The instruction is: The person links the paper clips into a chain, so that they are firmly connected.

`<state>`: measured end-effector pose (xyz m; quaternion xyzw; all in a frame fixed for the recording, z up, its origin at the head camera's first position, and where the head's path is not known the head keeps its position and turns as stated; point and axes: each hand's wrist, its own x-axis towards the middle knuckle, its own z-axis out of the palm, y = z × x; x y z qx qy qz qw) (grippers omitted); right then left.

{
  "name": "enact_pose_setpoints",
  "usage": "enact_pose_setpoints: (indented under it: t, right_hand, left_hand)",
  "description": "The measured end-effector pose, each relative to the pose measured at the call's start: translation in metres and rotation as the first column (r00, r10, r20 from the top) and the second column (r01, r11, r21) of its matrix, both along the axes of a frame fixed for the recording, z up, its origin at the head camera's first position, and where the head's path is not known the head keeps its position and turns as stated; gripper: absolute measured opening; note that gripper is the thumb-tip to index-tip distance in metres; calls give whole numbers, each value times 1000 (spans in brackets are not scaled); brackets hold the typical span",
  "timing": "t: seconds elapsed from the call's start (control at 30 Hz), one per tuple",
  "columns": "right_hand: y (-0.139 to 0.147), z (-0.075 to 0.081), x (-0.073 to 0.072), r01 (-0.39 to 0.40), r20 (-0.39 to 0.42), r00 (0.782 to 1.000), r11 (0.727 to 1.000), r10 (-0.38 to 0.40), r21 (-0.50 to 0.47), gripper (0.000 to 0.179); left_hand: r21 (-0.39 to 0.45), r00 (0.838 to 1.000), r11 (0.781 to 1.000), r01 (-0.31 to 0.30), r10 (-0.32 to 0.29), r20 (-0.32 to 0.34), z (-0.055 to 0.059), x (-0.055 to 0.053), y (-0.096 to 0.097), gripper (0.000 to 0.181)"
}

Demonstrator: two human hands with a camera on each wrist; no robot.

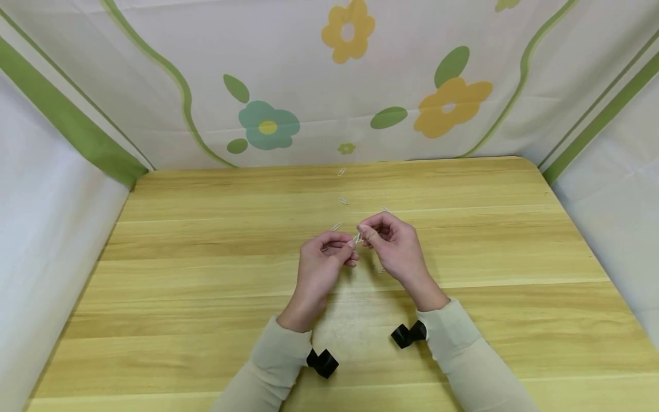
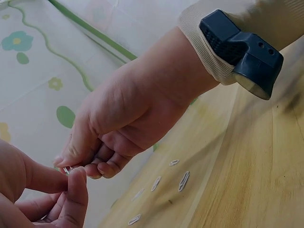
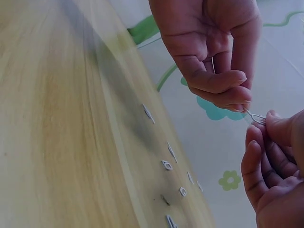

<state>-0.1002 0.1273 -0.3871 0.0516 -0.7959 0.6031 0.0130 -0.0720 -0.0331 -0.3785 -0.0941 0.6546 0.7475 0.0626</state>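
Note:
The left hand (image 1: 324, 260) pinches a small white paper clip between thumb and fingertips. Facing it, the right hand (image 1: 396, 246) pinches a second paper clip (image 3: 258, 118) the same way. Both hands are held above the wooden table, fingertips close together, and the two clips meet in the narrow gap; whether they are linked I cannot tell. In the left wrist view, fingertips hide most of the held clips. Around the hands, loose paper clips lie on the table: one left of the right fingertips (image 1: 336, 227), another (image 1: 385, 210) just behind the right hand.
Farther back on the wooden table (image 1: 206, 274) are a paper clip (image 1: 344, 201) and another paper clip (image 1: 342, 171) near the far edge. One more clip (image 1: 382, 270) shows beside the right wrist. A flower-patterned cloth (image 1: 319, 86) hangs behind. Black cameras sit on both sleeves.

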Motion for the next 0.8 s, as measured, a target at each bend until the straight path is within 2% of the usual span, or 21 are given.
enact_pose_setpoints:
  t: [0.23,0.53,0.8]
  right_hand:
    - [0,-1,0,9,-17,1000,999,-9,34,13]
    - [0,-1,0,0,-85,996,993,10,121,8]
    - [2,-3,0,13,-113,994,996,-4,83,9]
  left_hand:
    - [4,1000,1000,11,-11,2,-1,0,0,11]
    - [33,999,999,41,-41,18,1,0,0,12]
    - [35,999,999,4,-6,39,2,1,-2,11]
